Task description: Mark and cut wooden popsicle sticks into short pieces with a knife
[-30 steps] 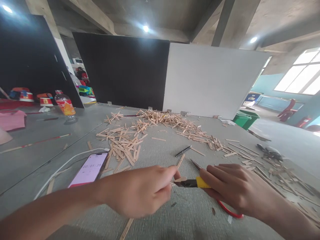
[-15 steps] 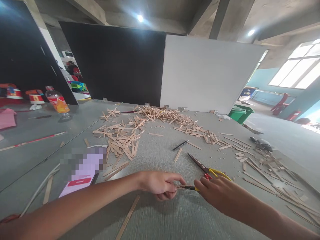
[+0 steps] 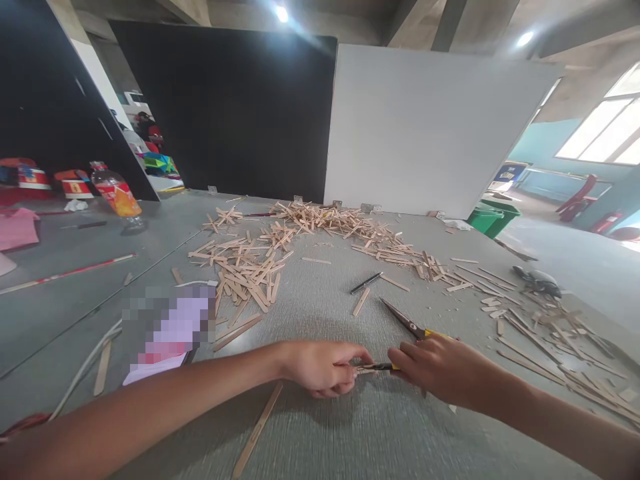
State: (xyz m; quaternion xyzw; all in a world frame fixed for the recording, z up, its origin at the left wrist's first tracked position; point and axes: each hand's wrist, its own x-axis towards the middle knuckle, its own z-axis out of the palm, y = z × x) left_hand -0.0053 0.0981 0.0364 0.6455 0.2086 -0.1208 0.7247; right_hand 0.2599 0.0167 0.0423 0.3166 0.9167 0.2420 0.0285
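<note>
My left hand (image 3: 323, 368) is closed, fingers pinching a small wooden stick piece (image 3: 366, 369) that is mostly hidden. My right hand (image 3: 440, 367) grips pliers (image 3: 384, 366) with dark jaws and a bit of yellow handle showing. The jaws meet the stick piece beside my left fingertips, just above the table. Partly covered by my right hand, a pair of scissors (image 3: 406, 320) with yellow handles lies behind it. A black pen (image 3: 367, 283) and a short wooden stick (image 3: 361, 302) rest beyond the hands. Another wooden stick (image 3: 257, 430) lies near my left forearm.
Heaped wooden sticks (image 3: 250, 273) spread across the grey table (image 3: 320, 313). Thin offcuts (image 3: 545, 363) lie at right. A blurred purple item (image 3: 175, 327), a white cable (image 3: 87, 360) and a drink bottle (image 3: 116, 193) are at left. Black (image 3: 240, 113) and white (image 3: 425, 127) panels stand behind.
My right hand has turned a little, and now covers more of the scissors' handles; red parts seen by its fingers are hidden. The view has tilted slightly downward. Both hands stay close together.
</note>
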